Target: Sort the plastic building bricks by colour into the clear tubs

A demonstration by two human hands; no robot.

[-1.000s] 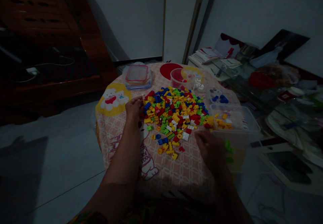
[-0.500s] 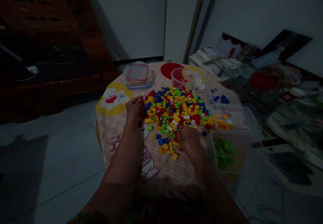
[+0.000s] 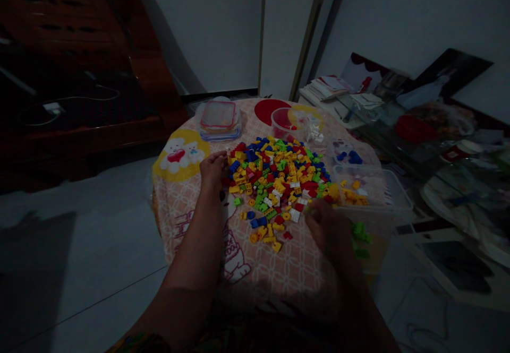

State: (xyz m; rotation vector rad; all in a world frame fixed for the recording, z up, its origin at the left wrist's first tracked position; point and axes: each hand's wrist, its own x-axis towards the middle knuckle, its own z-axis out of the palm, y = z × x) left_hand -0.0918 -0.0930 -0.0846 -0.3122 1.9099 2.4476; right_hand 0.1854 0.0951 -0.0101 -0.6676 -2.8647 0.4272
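A heap of small toy building bricks (image 3: 279,175) in yellow, red, blue, green and white covers the middle of the round table. At the heap's left edge rests my left hand (image 3: 213,171), its fingers loosely bent beside the bricks and nothing visible in them. My right hand (image 3: 325,226) is raised at the near right side of the heap, thumb and fingers pinched on a small green brick (image 3: 307,209), mostly hidden. Behind that hand stands a clear box holding green bricks (image 3: 360,231), partly covered by my wrist.
On the right, one clear box holds yellow bricks (image 3: 354,196) and a smaller one blue bricks (image 3: 353,156). A round clear tub (image 3: 281,123) and a white-filled bag (image 3: 314,130) sit at the back. Lidded containers (image 3: 219,119) are stacked back left. A cluttered glass table (image 3: 430,167) adjoins.
My right hand has moved from the near edge of the heap to the right, toward the green bricks' box, and now pinches a green brick. My left hand has stayed in place.
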